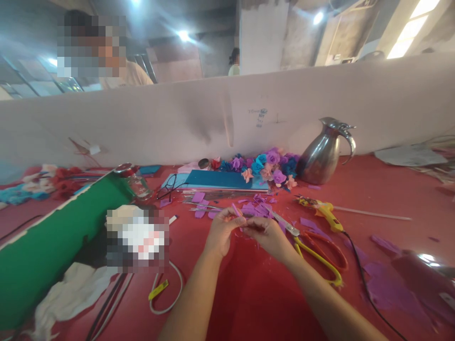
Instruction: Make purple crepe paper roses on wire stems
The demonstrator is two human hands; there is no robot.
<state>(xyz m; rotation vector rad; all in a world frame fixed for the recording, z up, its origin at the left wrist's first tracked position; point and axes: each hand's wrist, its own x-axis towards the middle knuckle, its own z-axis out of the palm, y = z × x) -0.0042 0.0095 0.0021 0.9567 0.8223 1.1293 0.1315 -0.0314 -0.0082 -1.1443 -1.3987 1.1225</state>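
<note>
My left hand (223, 228) is closed in a pinch on a small pink-purple paper strip (236, 210), which sticks up past the fingertips. Close beside it, the fingers of my right hand (265, 232) are pinched together at the strip's lower end; what lies between them is hidden. Cut purple paper pieces (254, 208) are scattered just behind both hands. Scissors (302, 241) with one red and one yellow handle lie by my right wrist, blades pointing toward the paper. Thin wire stems (204, 207) lie to the left of the fingers.
A yellow glue gun (330, 217) with its cord lies right of the scissors. Paper flowers (272, 166), a blue sheet (220, 179), glasses (170, 185) and a metal jug (322, 154) stand or lie at the back. On the left are a glass jar (137, 182) and a green board (53, 251). A person (124, 76) is beyond the partition.
</note>
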